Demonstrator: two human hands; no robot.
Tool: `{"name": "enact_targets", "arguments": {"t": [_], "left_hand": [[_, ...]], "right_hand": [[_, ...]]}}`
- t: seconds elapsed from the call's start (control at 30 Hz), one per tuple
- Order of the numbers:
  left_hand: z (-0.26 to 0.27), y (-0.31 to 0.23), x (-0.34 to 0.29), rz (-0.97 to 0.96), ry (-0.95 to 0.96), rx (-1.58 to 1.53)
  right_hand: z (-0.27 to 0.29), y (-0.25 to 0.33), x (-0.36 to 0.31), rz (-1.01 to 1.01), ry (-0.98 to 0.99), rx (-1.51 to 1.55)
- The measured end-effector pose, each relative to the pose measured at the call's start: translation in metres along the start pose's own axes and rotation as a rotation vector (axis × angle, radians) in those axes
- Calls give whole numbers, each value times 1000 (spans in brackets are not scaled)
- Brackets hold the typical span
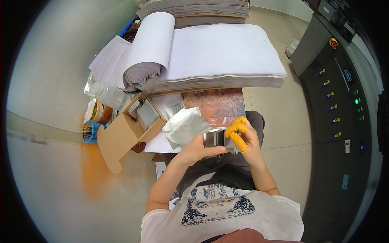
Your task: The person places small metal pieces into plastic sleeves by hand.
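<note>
Yellow finger covers (239, 142) on my right hand (252, 141), and those fingers are bent, partly open, right up against the right end of the grey block (214, 139); whether they grip it, I cannot tell. My left hand (194, 151) is closed on the block's left side, thumb along the near edge, and we have it above my lap, at the near edge of the desk (155, 142). Just beyond sits a crumpled white bag (185, 124). Left of that, an open cardboard box (155, 129), flap towards me, packets (146, 115) inside. Behind it, a bottle (112, 96); further back, the paper roll (152, 38) lies on a paper stack (227, 50).
</note>
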State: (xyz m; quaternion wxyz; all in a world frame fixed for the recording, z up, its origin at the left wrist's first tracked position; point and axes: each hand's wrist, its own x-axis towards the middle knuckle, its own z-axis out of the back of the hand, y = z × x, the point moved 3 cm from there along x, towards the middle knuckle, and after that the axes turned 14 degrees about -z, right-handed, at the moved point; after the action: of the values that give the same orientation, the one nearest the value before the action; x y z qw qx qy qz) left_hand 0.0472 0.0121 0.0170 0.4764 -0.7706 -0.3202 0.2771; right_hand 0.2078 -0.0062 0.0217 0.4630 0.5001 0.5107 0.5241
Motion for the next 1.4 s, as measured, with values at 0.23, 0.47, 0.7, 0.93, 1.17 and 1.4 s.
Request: {"name": "enact_targets", "arguments": {"t": [0.23,0.47,0.7,0.93,1.17,1.4], "left_hand": [[-2,2,2,-85,-7,138],[0,0,3,-65,25,170],[1,1,3,-58,20,128],[1,1,3,-47,17,127],[-2,-2,3,-58,-14,61],[-2,0,2,-19,-26,53]], "right_hand": [[-3,6,1,-17,-63,-133],[-3,-1,2,-20,-78,-145],[-3,-3,2,-90,-24,4],[-1,-7,3,-53,-4,9],[-7,2,0,-43,-129,57],[-3,-4,1,28,-133,-100]]}}
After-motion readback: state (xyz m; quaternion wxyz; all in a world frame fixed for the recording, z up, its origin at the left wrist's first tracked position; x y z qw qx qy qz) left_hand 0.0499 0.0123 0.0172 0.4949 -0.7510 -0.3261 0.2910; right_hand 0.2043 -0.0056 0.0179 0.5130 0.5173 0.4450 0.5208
